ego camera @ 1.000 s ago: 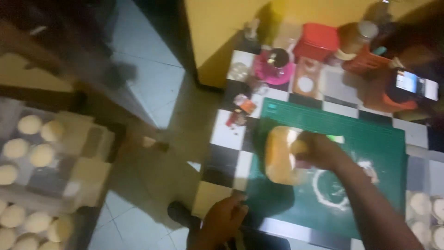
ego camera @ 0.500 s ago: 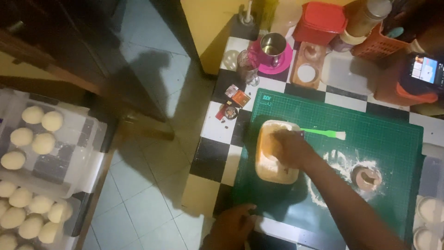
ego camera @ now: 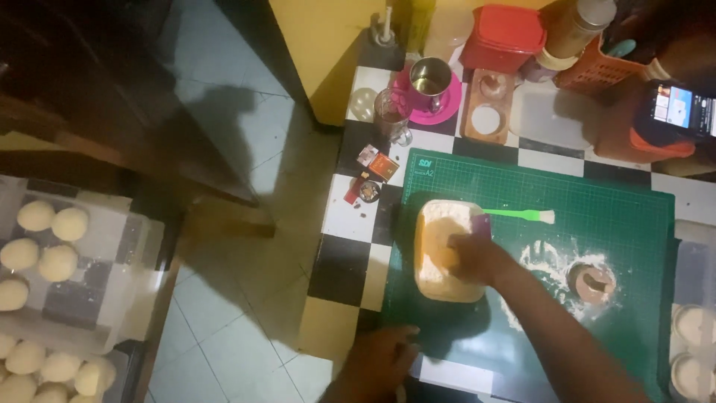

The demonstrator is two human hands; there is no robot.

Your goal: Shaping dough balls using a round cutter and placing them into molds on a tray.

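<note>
The person is working a flat slab of dough (ego camera: 446, 250) on the green mat (ego camera: 597, 216), and this looks like the pressing or scraping step. The dough lies on the left part of the mat. The right hand (ego camera: 476, 257) rests on the dough, and something purple (ego camera: 480, 225) peeks out by it; I cannot tell how tightly the fingers curl. The left hand (ego camera: 379, 363) rests flat and loose at the mat's near left corner. Next, the dough probably needs steady, even pushing. A green brush (ego camera: 522, 216) lies on the mat just beyond the dough.

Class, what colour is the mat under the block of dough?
Dark green with a fine grid, the cutting mat shows best in the head view.
</note>
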